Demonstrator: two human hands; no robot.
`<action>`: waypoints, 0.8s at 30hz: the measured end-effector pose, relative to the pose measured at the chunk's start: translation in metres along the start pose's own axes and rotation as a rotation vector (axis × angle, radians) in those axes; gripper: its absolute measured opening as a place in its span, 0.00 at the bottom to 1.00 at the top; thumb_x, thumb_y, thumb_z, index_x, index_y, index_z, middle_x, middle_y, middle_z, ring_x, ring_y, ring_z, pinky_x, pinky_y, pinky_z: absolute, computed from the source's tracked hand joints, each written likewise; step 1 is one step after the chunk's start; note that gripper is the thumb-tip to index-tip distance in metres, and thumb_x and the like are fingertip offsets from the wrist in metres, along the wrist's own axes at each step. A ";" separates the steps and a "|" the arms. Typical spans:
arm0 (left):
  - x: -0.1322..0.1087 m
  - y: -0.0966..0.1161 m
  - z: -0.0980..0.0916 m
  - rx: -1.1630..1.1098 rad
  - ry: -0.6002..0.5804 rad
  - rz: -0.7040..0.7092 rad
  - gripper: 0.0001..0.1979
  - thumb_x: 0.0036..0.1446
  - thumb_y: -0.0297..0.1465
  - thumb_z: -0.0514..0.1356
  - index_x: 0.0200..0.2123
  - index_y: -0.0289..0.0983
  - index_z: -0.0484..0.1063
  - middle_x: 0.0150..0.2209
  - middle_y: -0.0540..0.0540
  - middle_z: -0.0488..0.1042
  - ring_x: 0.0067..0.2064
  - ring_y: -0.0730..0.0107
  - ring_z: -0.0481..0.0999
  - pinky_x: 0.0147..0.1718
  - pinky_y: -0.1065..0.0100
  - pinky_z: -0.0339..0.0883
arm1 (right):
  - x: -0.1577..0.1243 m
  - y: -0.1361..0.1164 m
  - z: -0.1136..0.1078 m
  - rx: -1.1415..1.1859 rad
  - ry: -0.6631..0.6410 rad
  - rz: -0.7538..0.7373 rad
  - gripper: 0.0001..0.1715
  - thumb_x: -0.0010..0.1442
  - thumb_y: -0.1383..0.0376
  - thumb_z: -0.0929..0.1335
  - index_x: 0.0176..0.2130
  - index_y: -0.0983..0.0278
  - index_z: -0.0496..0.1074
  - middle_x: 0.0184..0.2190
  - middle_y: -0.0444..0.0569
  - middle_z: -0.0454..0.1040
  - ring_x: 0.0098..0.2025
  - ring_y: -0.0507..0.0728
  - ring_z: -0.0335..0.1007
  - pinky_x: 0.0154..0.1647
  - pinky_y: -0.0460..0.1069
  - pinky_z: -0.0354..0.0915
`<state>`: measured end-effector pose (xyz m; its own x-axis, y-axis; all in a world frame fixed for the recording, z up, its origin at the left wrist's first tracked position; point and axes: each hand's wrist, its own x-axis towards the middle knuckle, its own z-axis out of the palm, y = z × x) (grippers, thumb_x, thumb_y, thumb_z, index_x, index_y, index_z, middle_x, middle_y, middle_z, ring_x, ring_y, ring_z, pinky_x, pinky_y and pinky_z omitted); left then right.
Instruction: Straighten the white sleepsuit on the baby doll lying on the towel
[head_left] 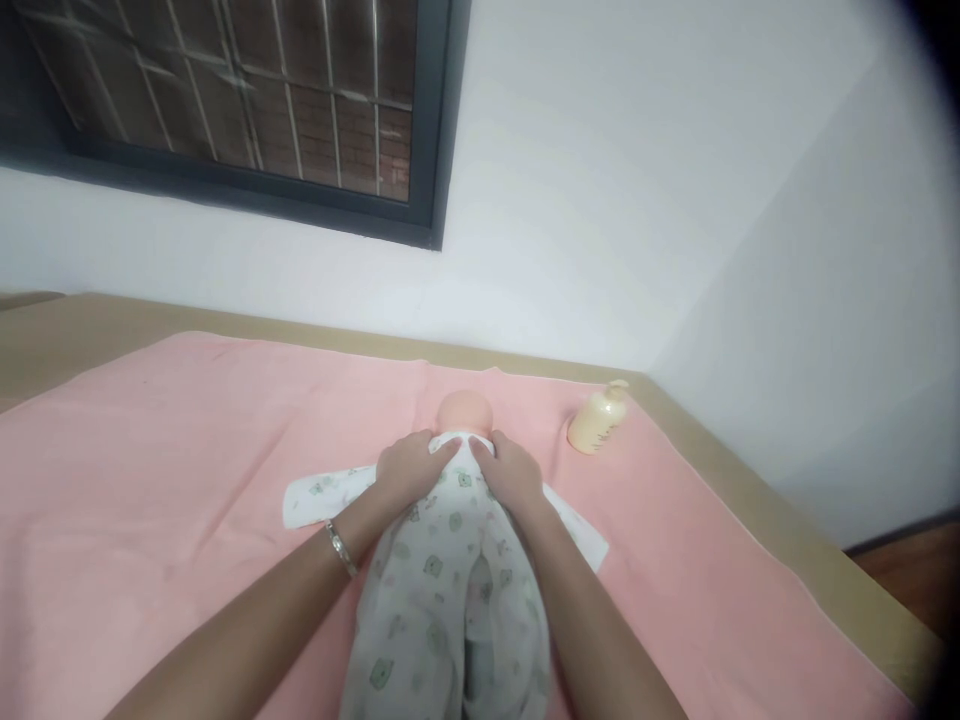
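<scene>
A baby doll lies on the pink sheet, its round bald head (pixel 464 411) pointing away from me. It wears a white baby outfit (pixel 442 560) printed with small green and pink figures, and the sleeves spread out to both sides. My left hand (pixel 411 466), below a silver bracelet on the wrist, grips the outfit at the left shoulder near the neck. At the opposite shoulder my right hand (pixel 514 468) does the same. Both thumbs press on the collar and point toward each other. The fingers curl behind the cloth and are partly hidden.
A cream pump bottle (pixel 598 418) stands tilted in view on the pink sheet (pixel 225 450), right of the doll's head. Under the sheet is a tan surface (pixel 720 470) that meets white walls. A dark-framed barred window (pixel 262 110) is at upper left.
</scene>
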<state>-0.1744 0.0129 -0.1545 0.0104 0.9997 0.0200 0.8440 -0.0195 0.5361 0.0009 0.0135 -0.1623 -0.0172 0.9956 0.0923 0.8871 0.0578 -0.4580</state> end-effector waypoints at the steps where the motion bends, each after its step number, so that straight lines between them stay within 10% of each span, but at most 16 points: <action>1: 0.000 0.000 0.000 -0.001 0.001 -0.002 0.30 0.56 0.57 0.43 0.38 0.41 0.71 0.40 0.44 0.77 0.40 0.57 0.75 0.36 0.62 0.64 | 0.000 0.000 0.000 0.001 0.001 -0.001 0.31 0.64 0.42 0.52 0.42 0.62 0.67 0.36 0.51 0.74 0.34 0.58 0.68 0.31 0.48 0.53; 24: 0.001 -0.002 0.002 -0.021 0.003 0.008 0.30 0.56 0.58 0.43 0.36 0.42 0.71 0.39 0.46 0.77 0.38 0.57 0.75 0.35 0.62 0.63 | 0.000 -0.001 -0.001 -0.002 0.001 -0.002 0.31 0.64 0.42 0.52 0.40 0.62 0.67 0.35 0.51 0.74 0.33 0.58 0.68 0.30 0.48 0.53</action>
<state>-0.1753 0.0136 -0.1569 0.0153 0.9995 0.0267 0.8323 -0.0276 0.5536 0.0007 0.0129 -0.1613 -0.0182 0.9954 0.0939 0.8878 0.0593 -0.4563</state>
